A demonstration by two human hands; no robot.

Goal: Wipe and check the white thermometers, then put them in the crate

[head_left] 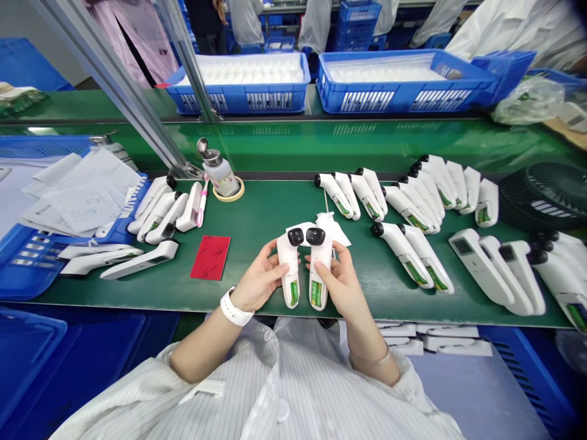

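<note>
My left hand (pixel 259 278) holds a white handheld device (pixel 288 263) with a black head and green batteries showing in its open lower end. A second, similar device (pixel 320 269) is in my right hand (pixel 340 281), upright beside the first. Their black heads are close together at the top. Just behind them lies a crumpled white cloth or paper (pixel 337 231) on the green table (pixel 261 211). To the left is a red square pad (pixel 210 258).
Rows of similar devices (pixel 408 256) lie at right, near a dark fan (pixel 543 192). At left are a pump bottle (pixel 220 172), a pink toothbrush (pixel 202 205), more devices (pixel 140 259) and papers (pixel 87 189). Two blue crates (pixel 275 98) stand behind; people are beyond.
</note>
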